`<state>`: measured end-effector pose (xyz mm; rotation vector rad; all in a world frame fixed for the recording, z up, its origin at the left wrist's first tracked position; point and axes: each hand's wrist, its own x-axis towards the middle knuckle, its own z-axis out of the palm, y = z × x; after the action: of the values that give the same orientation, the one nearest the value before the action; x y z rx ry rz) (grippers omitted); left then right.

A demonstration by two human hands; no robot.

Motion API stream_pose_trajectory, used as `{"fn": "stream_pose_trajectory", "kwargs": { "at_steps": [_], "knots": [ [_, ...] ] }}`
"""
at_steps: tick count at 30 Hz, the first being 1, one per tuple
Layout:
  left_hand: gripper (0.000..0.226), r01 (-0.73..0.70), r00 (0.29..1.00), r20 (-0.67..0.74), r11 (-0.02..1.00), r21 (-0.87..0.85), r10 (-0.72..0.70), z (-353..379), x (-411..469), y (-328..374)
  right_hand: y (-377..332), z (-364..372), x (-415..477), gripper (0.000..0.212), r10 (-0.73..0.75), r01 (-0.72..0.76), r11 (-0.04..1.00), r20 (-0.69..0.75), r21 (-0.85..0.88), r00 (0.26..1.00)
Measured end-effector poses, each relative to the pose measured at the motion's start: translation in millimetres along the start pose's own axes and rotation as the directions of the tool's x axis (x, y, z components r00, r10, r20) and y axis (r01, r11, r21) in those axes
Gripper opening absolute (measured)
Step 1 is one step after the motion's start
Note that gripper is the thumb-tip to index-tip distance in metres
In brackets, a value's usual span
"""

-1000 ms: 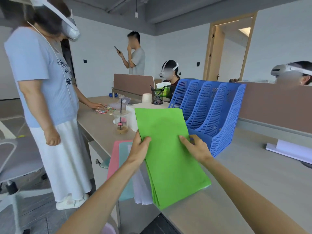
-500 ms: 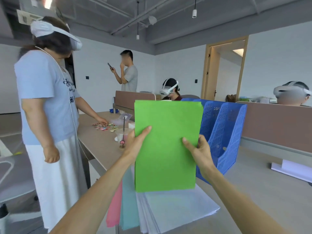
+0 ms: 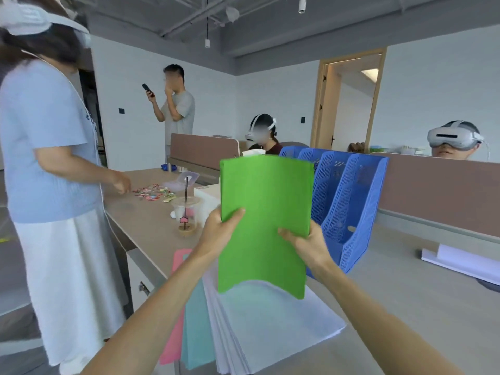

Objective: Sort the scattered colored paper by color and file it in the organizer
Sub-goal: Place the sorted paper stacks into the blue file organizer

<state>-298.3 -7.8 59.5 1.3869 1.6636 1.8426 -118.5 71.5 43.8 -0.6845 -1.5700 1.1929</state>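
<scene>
Stack of bright green paper sheets [image 3: 265, 212] was held upright beside blue perforated plastic organizer [image 3: 349, 201], not yet in a slot. L hand [image 3: 220, 234] & R hand [image 3: 305, 244] each pinched a side edge. Rec.: square the bowed bottom edge, enter slot vertically, w/o buckling.

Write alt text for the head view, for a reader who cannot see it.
The left hand and right hand hold a sheaf of green paper upright above the desk, in front of the blue organizer. Below it lie fanned piles of white paper, teal paper and pink paper. Other people stand or sit nearby.
</scene>
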Motion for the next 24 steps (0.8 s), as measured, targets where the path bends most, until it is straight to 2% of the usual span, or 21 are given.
{"fn": "stream_pose_trajectory", "kwargs": {
  "at_steps": [2, 4, 7, 10, 12, 14, 17, 21, 24],
  "knots": [
    [0.023, 0.022, 0.993, 0.114, 0.988, 0.150, -0.039, 4.9, -6.9, -22.8, 29.1, 6.6, -9.0, 0.020, 0.085, -0.085, 0.995, 0.002, -0.059, 0.996],
    [0.025, 0.014, 0.986, 0.162, 0.978, 0.209, -0.049, 8.4, -11.3, -33.0, 42.0, 9.2, -11.0, 0.017, 0.118, -0.120, 0.985, -0.030, -0.123, 0.993],
    [0.010, 0.034, 0.994, 0.094, 0.988, 0.150, -0.048, 8.7, -5.7, -33.2, 39.6, 10.1, -5.9, 0.015, 0.085, -0.099, 0.984, -0.093, -0.149, 0.992],
    [0.028, 0.025, 0.995, 0.091, 0.970, 0.240, -0.048, 11.3, 3.1, -41.0, 44.9, 13.4, -5.4, 0.009, 0.093, -0.111, 0.971, -0.092, -0.212, 0.991],
    [0.037, 0.053, 0.989, 0.117, 0.952, 0.301, -0.092, 13.1, 14.4, -40.2, 45.8, 15.6, 2.9, 0.018, 0.111, -0.128, 0.956, -0.081, -0.264, 0.991],
    [0.036, 0.079, 0.988, 0.102, 0.945, 0.317, -0.117, 13.0, 34.9, -28.4, 34.1, 16.4, 28.8, 0.029, 0.093, -0.112, 0.951, -0.080, -0.289, 0.992],
    [0.015, 0.016, 0.996, 0.084, 0.958, 0.285, -0.042, 13.6, 73.3, 4.0, 3.4, 17.6, 84.2, 0.033, 0.047, -0.066, 0.963, -0.076, -0.263, 0.996],
    [0.012, -0.127, 0.992, 0.041, 0.937, 0.326, 0.120, 18.4, 119.3, 30.8, -22.8, 18.0, 148.8, 0.034, -0.010, -0.016, 0.959, -0.090, -0.283, 0.996],
    [0.026, -0.194, 0.975, -0.027, 0.911, 0.365, 0.219, 24.6, 148.5, 34.6, -34.3, 21.9, 185.1, 0.010, -0.059, 0.018, 0.951, -0.123, -0.308, 0.991]
  ]
}}
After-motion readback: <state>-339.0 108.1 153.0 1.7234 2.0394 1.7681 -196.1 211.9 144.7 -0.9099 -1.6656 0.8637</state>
